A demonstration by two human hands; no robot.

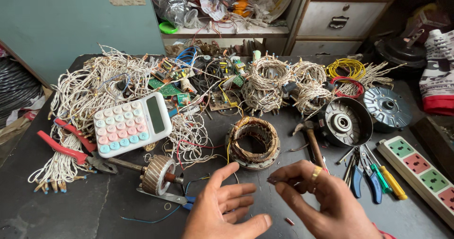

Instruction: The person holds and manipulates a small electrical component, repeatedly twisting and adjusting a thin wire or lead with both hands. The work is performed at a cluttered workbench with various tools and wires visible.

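Dark and scratched, the workbench [109, 206] fills my view, backed by a teal wall and a set of pale wooden drawers [338, 19]. My left hand [224, 210] hangs low over the bench with its fingers spread loosely and the palm turned inward, holding nothing. My right hand [326, 203], with a gold ring on one finger, has thumb and forefinger pressed together on a small dark piece [273, 180]; I cannot tell what that piece is. It sits just above the bench, between my two hands and in front of the wound stator ring [254, 142]. A tiny copper-coloured bit [289, 221] lies on the bench below my right hand.

Left of the stator I see a rotor on its shaft [156, 173], red-handled pliers [71, 149], and a white calculator with pastel keys [131, 124] lying on heaps of pale twisted wire [90, 90]. To the right lie a hammer [312, 142], a black motor housing [344, 121], a grey motor cover [388, 107], a cluster of pliers and screwdrivers [373, 175], and a white power strip [421, 173] at the edge.
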